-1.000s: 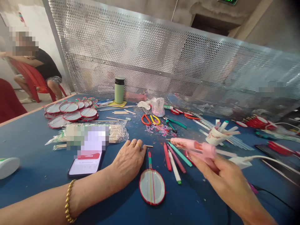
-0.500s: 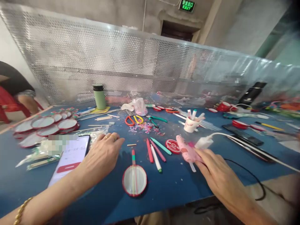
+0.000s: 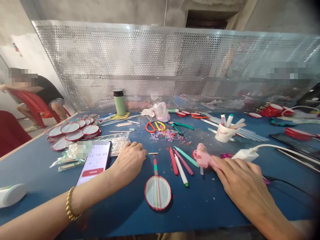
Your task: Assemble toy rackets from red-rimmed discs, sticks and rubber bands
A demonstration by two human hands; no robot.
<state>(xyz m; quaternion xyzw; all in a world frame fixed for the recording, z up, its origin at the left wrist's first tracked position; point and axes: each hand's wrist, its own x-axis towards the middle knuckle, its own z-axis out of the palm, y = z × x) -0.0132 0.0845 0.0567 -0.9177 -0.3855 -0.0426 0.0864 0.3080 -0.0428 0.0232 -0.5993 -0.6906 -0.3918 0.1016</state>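
My right hand (image 3: 241,183) is wrapped round a pink hot glue gun (image 3: 203,158). The gun lies low over the table, its nose left of the hand. Palm down beside a phone, my left hand (image 3: 132,161) has its fingers curled together; whatever may be under them is hidden. Between the hands sits a round red-rimmed drum (image 3: 158,193) with a thin stick across its pale face and a red-and-green handle end (image 3: 155,166). A short wooden stick (image 3: 153,153) lies beyond it. Several markers (image 3: 181,163) are right of the drum.
The phone (image 3: 92,166) rests on plastic packets near stacked red-rimmed drums (image 3: 71,127). Pliers (image 3: 183,126), scissors and coloured bits lie farther back. A paper cup (image 3: 223,133) holds pens. A green bottle (image 3: 120,105) stands before the perforated metal screen (image 3: 112,60). A seated person (image 3: 47,86) is at left.
The view has turned left and levelled, so things sit farther right in it. My right hand has moved forward over the glue gun, which now points more to the left. My left hand stays by the phone.
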